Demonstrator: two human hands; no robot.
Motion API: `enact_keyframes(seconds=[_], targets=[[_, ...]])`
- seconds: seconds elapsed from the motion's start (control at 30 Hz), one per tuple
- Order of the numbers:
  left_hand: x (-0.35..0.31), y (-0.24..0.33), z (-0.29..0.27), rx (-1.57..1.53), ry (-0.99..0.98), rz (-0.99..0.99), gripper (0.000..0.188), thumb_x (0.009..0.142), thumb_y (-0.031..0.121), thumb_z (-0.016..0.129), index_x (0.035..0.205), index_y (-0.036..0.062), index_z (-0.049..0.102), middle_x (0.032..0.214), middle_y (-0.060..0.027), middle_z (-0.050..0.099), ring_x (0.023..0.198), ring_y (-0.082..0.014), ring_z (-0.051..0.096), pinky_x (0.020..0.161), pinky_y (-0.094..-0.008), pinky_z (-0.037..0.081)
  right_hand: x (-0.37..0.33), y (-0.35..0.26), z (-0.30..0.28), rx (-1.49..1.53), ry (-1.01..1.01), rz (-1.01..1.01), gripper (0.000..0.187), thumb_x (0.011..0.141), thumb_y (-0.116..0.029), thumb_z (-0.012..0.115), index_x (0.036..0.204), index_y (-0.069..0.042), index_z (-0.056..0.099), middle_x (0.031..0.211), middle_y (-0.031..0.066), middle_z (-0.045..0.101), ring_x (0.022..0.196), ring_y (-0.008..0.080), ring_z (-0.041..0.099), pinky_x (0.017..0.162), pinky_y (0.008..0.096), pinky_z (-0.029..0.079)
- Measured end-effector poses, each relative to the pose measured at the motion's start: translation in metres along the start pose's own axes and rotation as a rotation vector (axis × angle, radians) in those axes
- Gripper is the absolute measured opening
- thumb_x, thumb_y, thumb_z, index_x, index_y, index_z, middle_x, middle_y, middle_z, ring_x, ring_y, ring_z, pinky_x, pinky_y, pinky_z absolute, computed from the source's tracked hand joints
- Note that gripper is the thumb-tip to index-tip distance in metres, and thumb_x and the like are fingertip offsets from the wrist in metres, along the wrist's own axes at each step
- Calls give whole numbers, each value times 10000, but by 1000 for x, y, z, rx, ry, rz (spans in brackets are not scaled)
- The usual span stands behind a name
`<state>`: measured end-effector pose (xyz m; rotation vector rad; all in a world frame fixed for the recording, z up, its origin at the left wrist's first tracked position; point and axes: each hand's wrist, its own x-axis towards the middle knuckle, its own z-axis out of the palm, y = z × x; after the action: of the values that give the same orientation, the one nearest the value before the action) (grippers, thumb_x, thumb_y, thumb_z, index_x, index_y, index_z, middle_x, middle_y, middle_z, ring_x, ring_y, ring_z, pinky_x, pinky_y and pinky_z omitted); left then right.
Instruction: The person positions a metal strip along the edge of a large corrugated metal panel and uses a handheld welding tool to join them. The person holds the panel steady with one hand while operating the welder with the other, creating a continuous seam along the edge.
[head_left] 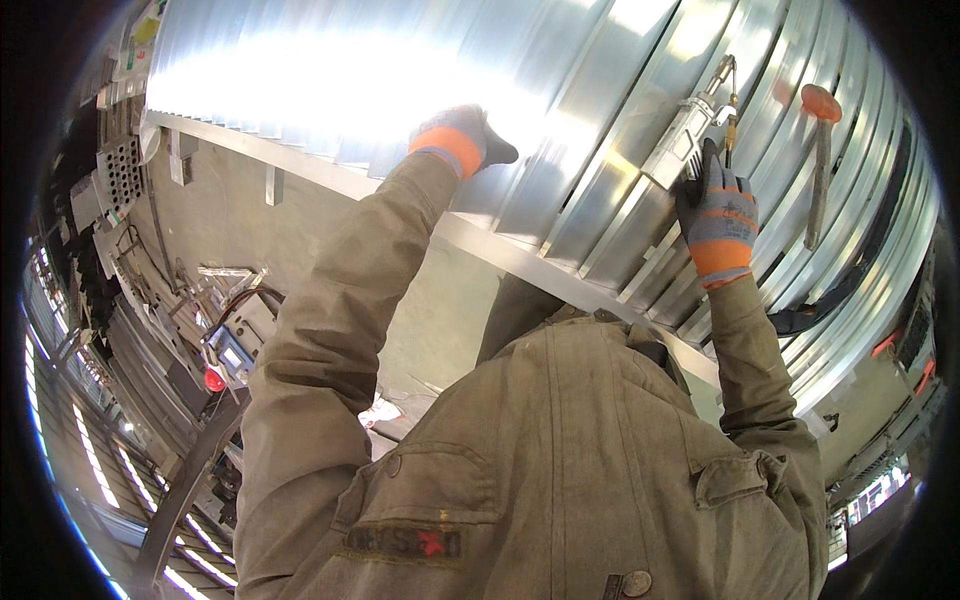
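1. My right hand [722, 215], in a grey and orange glove, reaches the lower end of a silver metal tool [682, 140]. My thumb lies along one side and my dark fingertips show at its edge; whether they pinch the tool or only touch it, I cannot tell.

2. The tool lies at 2 o'clock of the view, on a broad bed of shiny metal slats [590, 110], just off my right fingertips toward 11 o'clock.

3. Its long axis runs from 7 to 1 o'clock, roughly along the slats. The narrow end points to 1 o'clock; the blocky, ribbed end faces 7, toward my body. A thin line with a brass fitting [731, 135] hangs along its 3 o'clock side.

4. By its look, I judge the tool stiff, solid and fairly heavy, its smooth casing a little slippery under a glove. The thick middle of the body seems the place to take hold; the narrow end and fitting look easier to knock or bend.

5. My left hand [450, 135] is at 12 o'clock, over the slats, thumb out toward 4. Its fingers turn away into the glare, so I cannot tell whether they are spread or curled.

6. A hammer [821, 165] with an orange head lies beyond my right hand toward 2 o'clock, head to 12, handle to 6. A black hose [850, 285] bends past at 3 o'clock.
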<state>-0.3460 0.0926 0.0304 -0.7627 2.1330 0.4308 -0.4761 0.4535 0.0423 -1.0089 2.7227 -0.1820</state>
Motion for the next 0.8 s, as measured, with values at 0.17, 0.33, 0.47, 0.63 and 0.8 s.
enact_keyframes(seconds=[0.17, 0.33, 0.47, 0.63, 0.8], targets=[[22, -10, -6, -54, -135, -1, 591, 809, 606, 904, 964, 46, 794, 882, -150, 784, 864, -329, 752, 802, -474, 585, -18, -15, -51, 230, 1, 90, 695, 952, -171, 773, 1578, 5, 525, 1313, 260, 717, 1156, 430, 708, 990, 527, 573], [40, -31, -4, -178, -169, 125, 580, 794, 597, 925, 872, 51, 747, 783, -81, 690, 739, -232, 636, 689, -436, 518, -52, -32, -102, 445, -46, -155, 602, 969, -23, 707, 1549, 28, 552, 1401, 251, 688, 1305, 409, 680, 1107, 470, 547], [47, -42, 8, -291, -119, 151, 601, 786, 610, 931, 877, 46, 743, 791, -63, 674, 737, -220, 613, 694, -421, 507, -50, -38, -79, 329, 22, -161, 680, 931, -18, 734, 1575, 19, 518, 1359, 250, 680, 1222, 435, 684, 1040, 491, 566], [44, -44, 11, -300, -109, 141, 703, 777, 618, 930, 1140, 32, 796, 1075, -137, 786, 1018, -289, 717, 920, -401, 558, -21, -29, -25, 180, 164, 12, 723, 894, -70, 785, 1560, 28, 524, 1232, 255, 698, 1107, 458, 666, 964, 554, 537], [19, -40, 17, -435, 14, 98, 588, 960, 573, 755, 1208, 43, 811, 1190, -183, 820, 1124, -375, 760, 999, -475, 579, -8, -29, 18, 191, 136, 59, 540, 948, -94, 701, 1479, -36, 622, 1244, 232, 694, 1090, 445, 670, 887, 540, 560]])
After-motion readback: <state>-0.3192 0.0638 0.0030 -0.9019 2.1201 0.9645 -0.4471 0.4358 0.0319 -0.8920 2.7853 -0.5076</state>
